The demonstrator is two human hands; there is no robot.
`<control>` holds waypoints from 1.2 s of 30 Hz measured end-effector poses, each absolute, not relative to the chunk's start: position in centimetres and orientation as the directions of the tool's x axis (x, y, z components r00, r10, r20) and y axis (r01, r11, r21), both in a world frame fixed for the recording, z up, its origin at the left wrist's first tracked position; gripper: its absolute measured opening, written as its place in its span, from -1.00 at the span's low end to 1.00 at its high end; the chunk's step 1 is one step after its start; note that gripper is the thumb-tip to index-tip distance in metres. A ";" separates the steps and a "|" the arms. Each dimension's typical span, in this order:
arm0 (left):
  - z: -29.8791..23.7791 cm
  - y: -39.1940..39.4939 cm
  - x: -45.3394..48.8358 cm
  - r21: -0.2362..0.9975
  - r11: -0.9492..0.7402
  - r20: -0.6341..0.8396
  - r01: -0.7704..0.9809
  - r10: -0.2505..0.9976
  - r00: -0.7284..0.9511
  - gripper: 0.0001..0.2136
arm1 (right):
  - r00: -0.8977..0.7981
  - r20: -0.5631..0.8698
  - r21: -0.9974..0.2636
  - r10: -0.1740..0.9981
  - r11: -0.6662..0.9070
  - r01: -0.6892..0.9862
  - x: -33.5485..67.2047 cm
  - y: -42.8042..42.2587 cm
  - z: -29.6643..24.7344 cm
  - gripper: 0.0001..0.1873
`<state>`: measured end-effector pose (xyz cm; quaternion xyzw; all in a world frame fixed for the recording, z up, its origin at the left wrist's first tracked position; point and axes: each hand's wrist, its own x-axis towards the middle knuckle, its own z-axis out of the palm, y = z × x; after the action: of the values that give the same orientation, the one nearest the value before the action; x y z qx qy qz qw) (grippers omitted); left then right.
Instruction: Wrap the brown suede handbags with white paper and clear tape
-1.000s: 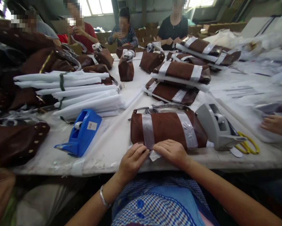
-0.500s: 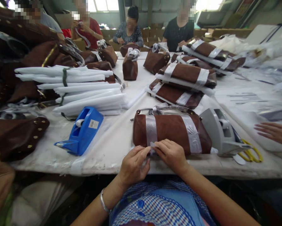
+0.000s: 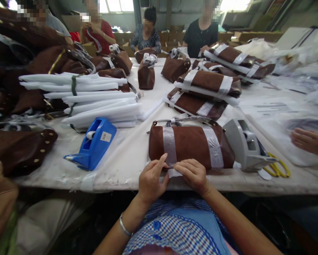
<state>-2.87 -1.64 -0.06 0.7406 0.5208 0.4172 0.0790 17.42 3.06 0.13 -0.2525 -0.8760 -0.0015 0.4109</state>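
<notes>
A brown handbag with two pale bands around it lies lengthwise before me at the table's near edge. A small translucent whitish strip, seemingly tape, sits at its lower front edge, below the left band. My right hand pinches that strip at its upper right, fingers against the bag. My left hand is beside the strip's left end, index finger raised toward the band and thumb apart from it. Nothing shows between its fingers. To the bag's right, a grey tape dispenser touches or nearly touches it.
Left stands a blue tape dispenser, with white rolled bundles behind. Yellow-handled scissors lie right. More banded bags are stacked beyond mine. Co-workers' hands reach in at left and right; several people work across the table.
My left index finger has lifted and parted from its thumb, where both hands pinched the strip before. More of the strip shows under my right fingers. The view has shifted slightly.
</notes>
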 end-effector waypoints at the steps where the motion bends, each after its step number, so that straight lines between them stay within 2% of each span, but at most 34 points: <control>1: 0.0 -1.6 -3.1 0.545 -0.452 0.523 0.706 0.842 0.135 -0.30 | -0.547 0.722 -0.196 0.424 0.883 0.426 17.7 2.7 0.2 -0.80; 6: 0.0 -1.4 -4.1 0.479 -0.509 0.487 0.715 0.832 0.266 -0.28 | -0.628 0.675 -0.176 0.388 0.911 0.373 18.5 1.1 0.2 -0.76; 10: 0.1 -1.3 -4.7 0.426 -0.556 0.475 0.713 0.809 0.347 -0.30 | -0.655 0.636 -0.156 0.408 0.899 0.408 18.2 0.9 -0.2 -0.74; 13: 0.1 -1.3 -4.9 0.391 -0.578 0.482 0.716 0.791 0.375 -0.31 | -0.668 0.640 -0.106 0.381 0.904 0.414 17.9 1.2 -0.3 -0.77; 18: -0.1 -1.3 -4.9 0.366 -0.581 0.509 0.727 0.779 0.366 -0.36 | -0.669 0.668 -0.047 0.327 0.915 0.400 17.7 1.3 0.0 -0.84; 22: -0.1 -1.3 -5.0 0.333 -0.601 0.535 0.726 0.755 0.380 -0.42 | -0.640 0.696 -0.007 0.326 0.894 0.448 17.7 1.1 0.1 -0.85; 26: -0.1 -1.2 -5.0 0.333 -0.607 0.544 0.721 0.749 0.379 -0.46 | -0.640 0.664 -0.034 0.386 0.871 0.490 17.8 1.5 0.4 -0.84; 30: -0.4 -1.2 -4.9 0.330 -0.607 0.561 0.723 0.742 0.367 -0.47 | -0.660 0.654 -0.044 0.369 0.890 0.454 17.9 2.3 0.8 -0.81; 36: -0.8 -1.1 -4.8 0.300 -0.640 0.661 0.708 0.674 0.329 -0.48 | -0.669 0.635 -0.052 0.386 0.885 0.462 17.7 2.9 1.2 -0.85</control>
<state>-4.80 -1.11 -0.79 0.8149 0.4239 0.3946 -0.0214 17.70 2.95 1.21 -0.2326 -0.9118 -0.0567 0.3336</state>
